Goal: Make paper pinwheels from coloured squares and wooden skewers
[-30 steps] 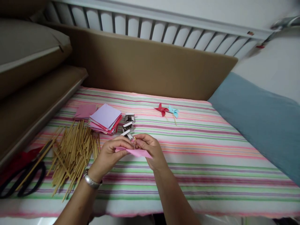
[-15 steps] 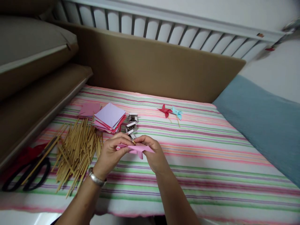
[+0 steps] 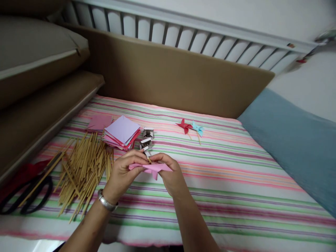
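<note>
A pink paper pinwheel [image 3: 154, 168] is held between both hands above the striped cloth. My left hand [image 3: 128, 167] pinches its left side, thumb underneath and fingers on top. Around its right side my right hand [image 3: 169, 171] is closed, with the fingertips near a thin wooden stick [image 3: 149, 160] that points away from me behind the paper. Where stick and paper meet is hidden by the fingers. Just beyond the hands stand two small open boxes, a nearer box [image 3: 145, 143] and a farther box [image 3: 148, 132], with small dark metallic pieces inside.
Wooden sticks [image 3: 82, 168] lie heaped at left, beside black-handled scissors [image 3: 39, 196]. Behind them are stacked paper squares [image 3: 123, 128] and a pink sheet [image 3: 99, 122]. Farther right lie a red pinwheel [image 3: 184, 126] and a light-blue pinwheel [image 3: 197, 128]. Brown cushions [image 3: 47, 91] border the left.
Both hands keep their hold on the pink pinwheel, which has tilted slightly. The whole view has shifted a little; the other things stay in place.
</note>
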`<state>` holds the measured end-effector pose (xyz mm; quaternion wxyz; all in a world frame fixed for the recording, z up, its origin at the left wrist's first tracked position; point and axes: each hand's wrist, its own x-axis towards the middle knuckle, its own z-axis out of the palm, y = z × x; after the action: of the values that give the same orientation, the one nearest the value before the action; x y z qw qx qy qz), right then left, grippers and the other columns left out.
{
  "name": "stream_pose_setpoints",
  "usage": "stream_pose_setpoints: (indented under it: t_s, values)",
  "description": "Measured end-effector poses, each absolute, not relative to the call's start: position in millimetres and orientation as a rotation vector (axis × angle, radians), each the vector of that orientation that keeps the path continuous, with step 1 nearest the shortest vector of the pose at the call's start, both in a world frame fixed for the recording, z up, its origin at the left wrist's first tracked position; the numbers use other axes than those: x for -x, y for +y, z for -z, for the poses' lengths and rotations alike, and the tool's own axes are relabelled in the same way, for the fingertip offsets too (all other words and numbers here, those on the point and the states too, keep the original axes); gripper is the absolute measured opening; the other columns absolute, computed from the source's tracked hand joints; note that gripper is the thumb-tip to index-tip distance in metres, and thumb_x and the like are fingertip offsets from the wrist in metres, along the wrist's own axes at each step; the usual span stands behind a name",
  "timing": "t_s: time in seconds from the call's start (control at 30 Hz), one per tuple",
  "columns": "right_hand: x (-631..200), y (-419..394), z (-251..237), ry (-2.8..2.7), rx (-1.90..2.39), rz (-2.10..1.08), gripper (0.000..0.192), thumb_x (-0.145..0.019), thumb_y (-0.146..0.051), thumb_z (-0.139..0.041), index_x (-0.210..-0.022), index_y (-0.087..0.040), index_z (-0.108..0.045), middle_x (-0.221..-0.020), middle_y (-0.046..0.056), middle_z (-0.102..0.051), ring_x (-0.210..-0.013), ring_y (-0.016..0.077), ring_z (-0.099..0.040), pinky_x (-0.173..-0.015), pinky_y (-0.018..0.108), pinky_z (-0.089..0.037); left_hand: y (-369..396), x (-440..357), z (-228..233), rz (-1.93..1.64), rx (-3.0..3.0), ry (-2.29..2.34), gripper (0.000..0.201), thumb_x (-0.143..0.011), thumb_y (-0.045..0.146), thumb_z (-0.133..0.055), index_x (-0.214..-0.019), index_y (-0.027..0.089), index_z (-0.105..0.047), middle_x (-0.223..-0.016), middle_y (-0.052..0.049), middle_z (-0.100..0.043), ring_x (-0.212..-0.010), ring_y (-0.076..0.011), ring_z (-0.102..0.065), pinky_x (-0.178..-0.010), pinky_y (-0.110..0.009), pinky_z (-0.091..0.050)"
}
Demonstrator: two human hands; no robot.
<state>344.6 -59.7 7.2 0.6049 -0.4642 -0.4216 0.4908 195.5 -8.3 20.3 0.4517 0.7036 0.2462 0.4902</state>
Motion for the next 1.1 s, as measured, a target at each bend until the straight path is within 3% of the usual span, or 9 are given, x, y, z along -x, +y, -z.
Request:
stream_pose_setpoints:
  t_s: [0.3, 0.57, 0.97, 1.1]
  values:
    - [-343.9, -60.0, -10.5, -1.004, 1.137, -1.065, 0.026, -0.062, -0.006, -0.057, -0.078, -0.022, -0.068, -0.072, -0.002, -0.064, -0.064, 0.0122, -0.056, -0.060, 0.023, -0.044, -8.4, -195.5, -19.0, -1.216, -1.712, 0.604, 0.008, -0.073, 0.018, -0.067, -0.075, 0.024, -0.072, -0.079, -0.002, -0.069, -0.080, -0.0169, -0.062, -0.094, -0.038, -0.043]
    - [-343.2, -60.5, -13.2, -1.068, 1.100, -1.012, 0.007, -0.073, -0.020, -0.063, -0.078, -0.023, -0.067, -0.075, 0.000, -0.062, -0.067, 0.0137, -0.058, -0.059, 0.024, -0.045, -9.1, -196.3, -17.9, -1.215, -1.751, 0.595, 0.010, -0.074, 0.016, -0.066, -0.077, 0.024, -0.072, -0.078, -0.002, -0.068, -0.079, -0.0166, -0.062, -0.096, -0.039, -0.042]
    - [-344.3, -59.8, -11.1, -1.101, 1.051, -0.979, 0.011, -0.072, -0.016, -0.064, -0.079, -0.023, -0.069, -0.074, -0.001, -0.059, -0.063, 0.0111, -0.055, -0.057, 0.023, -0.044, -9.2, -195.4, -15.6, -1.235, -1.802, 0.569, 0.011, -0.075, 0.012, -0.064, -0.079, 0.021, -0.070, -0.080, -0.001, -0.068, -0.081, -0.0141, -0.063, -0.098, -0.038, -0.042]
    - [-342.9, -60.0, -12.6, -1.128, 1.071, -0.922, 0.013, -0.070, -0.013, -0.064, -0.077, -0.023, -0.070, -0.076, 0.000, -0.061, -0.072, 0.0135, -0.058, -0.066, 0.025, -0.046, -9.9, -194.7, -15.8, -1.237, -1.809, 0.566, 0.013, -0.076, 0.011, -0.063, -0.080, 0.022, -0.070, -0.081, -0.001, -0.068, -0.082, -0.0136, -0.063, -0.098, -0.038, -0.042]
